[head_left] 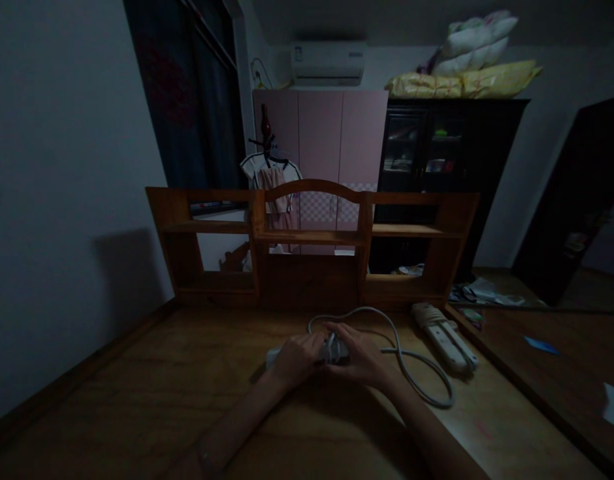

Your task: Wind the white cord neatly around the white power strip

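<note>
At far left a plain wall (71, 167) carries a shadow. A wooden shelf unit (311, 238) stands along the back of the wooden desk (161, 387). The pale strip (273, 357), apparently a power strip, lies low at the desk's middle, its left end projecting beyond the left hand (297, 355). That hand is closed over the strip, knuckles up. Behind, the wall-mounted air conditioner (329, 63) bears a label (298, 53) at its upper left; the lettering is too small to read. Turns of grey cord (333, 348) show between the hands, around the strip. The right hand (363, 359) grips the strip's right part, thumb below, fingers above. Loose cord loops behind and right of this hand. Further right lies a second strip (449, 343), cord wound about its far end; no marking is legible. Yellow bags (497, 80) top the dark cabinet (447, 153). Beyond the desk's right edge lies a blue card (541, 345), its print unreadable.
</note>
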The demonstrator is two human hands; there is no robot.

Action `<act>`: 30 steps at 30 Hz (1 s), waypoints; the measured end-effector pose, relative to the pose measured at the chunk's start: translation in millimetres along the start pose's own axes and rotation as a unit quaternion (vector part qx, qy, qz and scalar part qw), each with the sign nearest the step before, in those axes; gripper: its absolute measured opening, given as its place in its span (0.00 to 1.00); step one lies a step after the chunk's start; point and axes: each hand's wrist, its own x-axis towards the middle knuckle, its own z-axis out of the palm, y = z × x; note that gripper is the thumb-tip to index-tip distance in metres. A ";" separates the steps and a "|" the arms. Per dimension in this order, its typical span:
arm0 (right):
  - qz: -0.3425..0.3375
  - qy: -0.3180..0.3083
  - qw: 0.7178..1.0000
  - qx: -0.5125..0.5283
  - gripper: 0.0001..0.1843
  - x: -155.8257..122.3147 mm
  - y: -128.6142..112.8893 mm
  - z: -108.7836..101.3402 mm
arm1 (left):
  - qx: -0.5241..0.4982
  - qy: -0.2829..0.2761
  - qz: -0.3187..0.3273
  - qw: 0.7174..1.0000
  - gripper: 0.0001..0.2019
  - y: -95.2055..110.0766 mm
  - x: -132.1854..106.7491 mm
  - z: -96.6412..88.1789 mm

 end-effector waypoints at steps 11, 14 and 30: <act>0.000 0.000 0.999 -0.037 0.31 0.6 -6.2 7.8 | -0.021 0.012 0.020 1.000 0.23 -2.4 -8.4 -0.1; -0.001 -0.006 0.999 -0.039 0.32 0.8 -5.4 7.2 | -0.045 0.014 0.011 0.999 0.25 -1.2 -6.2 -2.8; 0.011 0.003 1.000 0.008 0.30 -0.8 -8.0 -0.9 | -0.072 -0.014 -0.008 0.997 0.25 -3.0 -11.2 -13.1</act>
